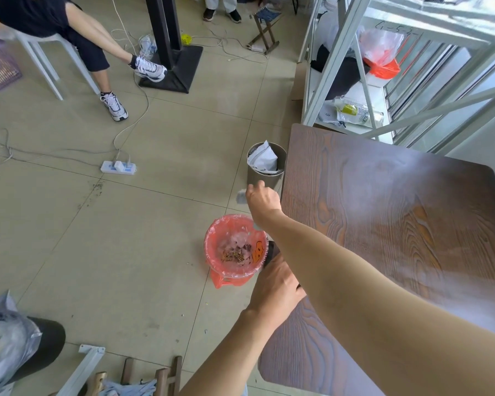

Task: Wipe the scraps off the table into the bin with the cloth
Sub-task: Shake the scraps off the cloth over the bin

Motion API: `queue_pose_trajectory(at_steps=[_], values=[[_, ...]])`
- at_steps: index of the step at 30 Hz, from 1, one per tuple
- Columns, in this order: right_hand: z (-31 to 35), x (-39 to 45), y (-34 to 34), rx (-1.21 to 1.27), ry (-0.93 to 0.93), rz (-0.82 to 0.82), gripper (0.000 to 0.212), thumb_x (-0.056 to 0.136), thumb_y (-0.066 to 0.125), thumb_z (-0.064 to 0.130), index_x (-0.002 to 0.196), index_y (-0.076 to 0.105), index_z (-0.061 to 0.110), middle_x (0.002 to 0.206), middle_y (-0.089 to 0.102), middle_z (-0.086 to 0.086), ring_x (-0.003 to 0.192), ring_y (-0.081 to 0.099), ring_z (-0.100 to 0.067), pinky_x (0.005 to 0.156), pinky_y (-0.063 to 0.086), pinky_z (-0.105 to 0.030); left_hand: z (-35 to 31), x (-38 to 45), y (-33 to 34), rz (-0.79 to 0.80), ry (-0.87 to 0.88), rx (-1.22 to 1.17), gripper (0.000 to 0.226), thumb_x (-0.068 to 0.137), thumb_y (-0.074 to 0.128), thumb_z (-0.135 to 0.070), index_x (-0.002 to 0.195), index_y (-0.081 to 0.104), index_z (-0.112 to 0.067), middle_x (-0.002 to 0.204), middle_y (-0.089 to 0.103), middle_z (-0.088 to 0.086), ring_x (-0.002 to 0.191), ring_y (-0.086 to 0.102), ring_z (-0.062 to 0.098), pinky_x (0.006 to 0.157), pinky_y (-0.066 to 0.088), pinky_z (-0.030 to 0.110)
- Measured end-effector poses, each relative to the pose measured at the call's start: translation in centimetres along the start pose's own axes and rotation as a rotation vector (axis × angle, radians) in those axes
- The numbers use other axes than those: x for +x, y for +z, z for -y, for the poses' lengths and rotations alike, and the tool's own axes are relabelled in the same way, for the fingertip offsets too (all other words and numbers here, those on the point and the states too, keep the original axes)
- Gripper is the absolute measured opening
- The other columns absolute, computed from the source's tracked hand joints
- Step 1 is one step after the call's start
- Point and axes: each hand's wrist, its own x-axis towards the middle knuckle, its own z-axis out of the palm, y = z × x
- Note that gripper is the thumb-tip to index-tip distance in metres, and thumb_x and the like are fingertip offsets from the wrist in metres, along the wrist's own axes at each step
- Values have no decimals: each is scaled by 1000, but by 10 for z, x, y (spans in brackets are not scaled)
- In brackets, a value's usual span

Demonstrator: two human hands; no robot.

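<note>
My right hand (262, 197) reaches beyond the red-lined bin (236, 248), fingers (253, 191) closed on the blurred cloth (241, 196). My left hand (275, 287) grips the bench (383, 224) edge beside the bin.

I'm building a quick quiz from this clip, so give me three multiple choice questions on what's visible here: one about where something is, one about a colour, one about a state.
1. Where is the bin with the scraps?
A. On the table
B. On the floor beside the table's edge
C. On the metal shelf

2. What colour is the bag lining that bin?
A. Red
B. Black
C. Blue

3. What is the right hand doing?
A. Resting flat on the table
B. Closed on a small cloth, out past the table edge
C. Reaching into the grey tube

Answers:
1 B: it stands on the tiles next to the wooden table.
2 A: the liner is red.
3 B: the cloth, blurred, shows at its fingers, off the tabletop.
</note>
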Motion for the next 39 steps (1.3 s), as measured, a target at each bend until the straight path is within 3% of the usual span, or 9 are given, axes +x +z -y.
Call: queue_pose_trajectory(at_steps=[4,9,15,20,24,28,30,34,39], values=[[-1,4,2,49,29,6,65,80,75,10,136,44,1,126,50,-15,108,64,-26,82,55,-31,6,-1,5,24,-25,-24,29,67,52,-3,83,40,-23,75,62,14,73,59,30,66,51,30],[0,8,2,56,26,-8,71,76,79,18,135,41,2,121,51,-15,106,64,-27,78,55,-31,9,-1,8,16,30,23,18,72,43,-10,83,39,-23,72,61,8,72,59,24,68,53,27],[-4,13,-1,53,42,-46,58,83,70,10,133,43,3,121,57,-14,108,63,-28,77,52,-33,12,-2,9,63,10,49,16,74,36,-21,81,50,-18,75,61,6,74,55,22,65,49,27],[-12,14,-8,410,207,-109,31,91,58,9,121,52,5,116,62,-14,104,64,-33,77,50,-36,31,-1,15,252,11,138,40,84,60,-27,122,56,-15,128,57,-1,124,46,14,107,37,27],[-26,12,-25,536,268,-181,26,91,52,13,116,56,7,109,66,-13,99,65,-34,73,52,-36,45,5,11,292,-13,88,44,91,56,-27,133,48,-19,142,45,-8,133,36,4,111,32,23],[-50,11,-41,833,371,-144,20,86,57,23,96,64,6,89,68,-11,89,68,-34,72,58,-40,56,25,-7,120,-142,94,32,92,56,-25,122,59,-15,133,55,-4,121,50,8,106,35,19],[-61,9,-47,988,393,-113,24,84,66,27,83,64,3,73,61,-6,74,62,-27,63,56,-38,63,39,-20,-40,-246,119,24,89,60,-23,112,64,-15,119,61,-4,105,59,9,93,41,16],[-69,-2,-51,1205,429,-68,19,82,72,25,77,63,8,67,53,-3,60,50,-17,58,48,-31,72,76,-43,-290,-492,35,22,89,60,-19,111,63,-13,106,62,3,85,62,13,76,45,19],[-63,-9,-52,1263,398,-70,33,80,71,23,91,67,-8,75,55,-11,70,52,-21,66,50,-34,72,111,-47,-298,-547,9,26,89,61,-21,111,62,-9,101,63,8,81,62,22,75,46,29]])
